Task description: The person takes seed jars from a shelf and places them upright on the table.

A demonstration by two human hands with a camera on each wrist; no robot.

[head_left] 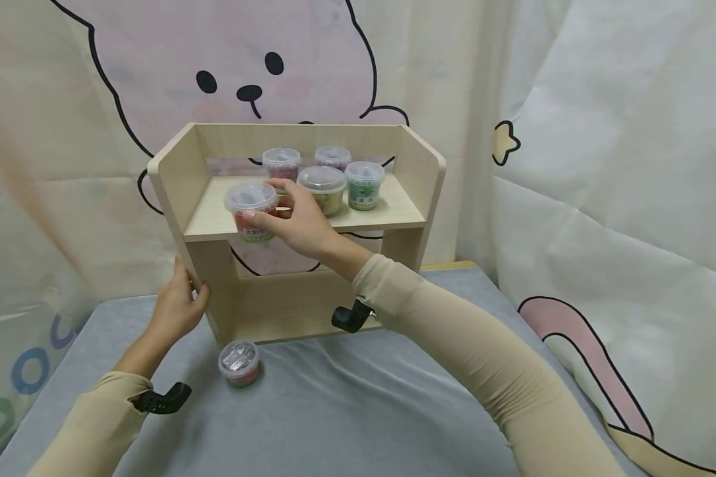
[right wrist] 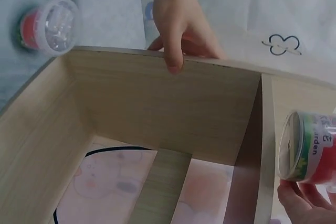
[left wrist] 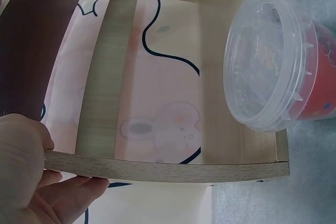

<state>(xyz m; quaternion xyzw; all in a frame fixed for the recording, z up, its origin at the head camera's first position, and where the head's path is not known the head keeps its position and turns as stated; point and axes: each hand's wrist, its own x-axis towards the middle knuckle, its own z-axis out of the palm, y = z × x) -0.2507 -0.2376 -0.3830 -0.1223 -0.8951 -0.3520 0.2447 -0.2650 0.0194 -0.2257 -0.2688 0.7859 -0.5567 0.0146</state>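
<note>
My right hand (head_left: 303,222) holds a small clear-lidded tub (head_left: 250,197) with red contents, thumb in front and fingers round its far side. The tub is at the front left of the upper board of a light wooden shelf (head_left: 295,305); whether its base touches the board cannot be told. In the right wrist view, the tub (right wrist: 317,145) shows a printed label. My left hand (head_left: 177,308) grips the shelf's left side panel (left wrist: 168,170), thumb on the inner face and fingers outside. On the table below stands another tub (head_left: 238,364) with red contents.
Several other tubs stand on the upper board: two purple ones (head_left: 282,159) behind, a yellowish one (head_left: 322,189) and a green one (head_left: 364,185) in front. A grey-blue cloth (head_left: 358,411) covers the table. Printed curtains (head_left: 602,165) hang behind and at the sides.
</note>
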